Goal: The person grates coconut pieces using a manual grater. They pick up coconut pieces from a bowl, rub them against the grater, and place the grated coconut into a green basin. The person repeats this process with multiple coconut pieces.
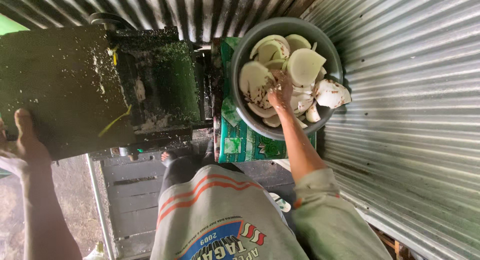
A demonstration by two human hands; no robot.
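Corrugated metal wall [410,115]: grey ribbed sheets along the right side, streaked with soft daylight. A second run of corrugated sheeting [210,10] across the top, in alternating dark and pale stripes.

Wooden planks [132,200]: grey, weathered boards low in the middle, with narrow gaps between them.

Metal rail [97,200]: a thin pale bar at the planks' left edge.

Dirt ground [75,190]: brownish and bare, at lower left.

Patterned cloth [245,140]: green and white, on a stand in the centre.

Light: natural, dim, without hard shadows.
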